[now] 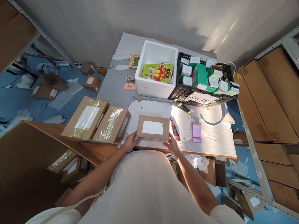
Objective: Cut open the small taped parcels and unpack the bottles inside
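A small cardboard box (143, 119) with a white label lies on the table in front of me, label facing up. My left hand (131, 141) grips its near left corner. At the near right corner, my right hand (172, 145) holds the other side, thumb toward the box edge. Just right of the box rests a red and black utility knife (175, 129). Farther back lies a yellow and black box cutter (184, 108). Two taped boxes, a larger one (77, 108) and a narrower one (110, 127), stand left of my left hand.
A white foam box (152, 89) holding colourful books stands behind, beside a black crate (179, 92) of small cartons. A blurred purple item (196, 133) lies at right. A large open carton (53, 136) is at left. Shelves (255, 160) with boxes line the right.
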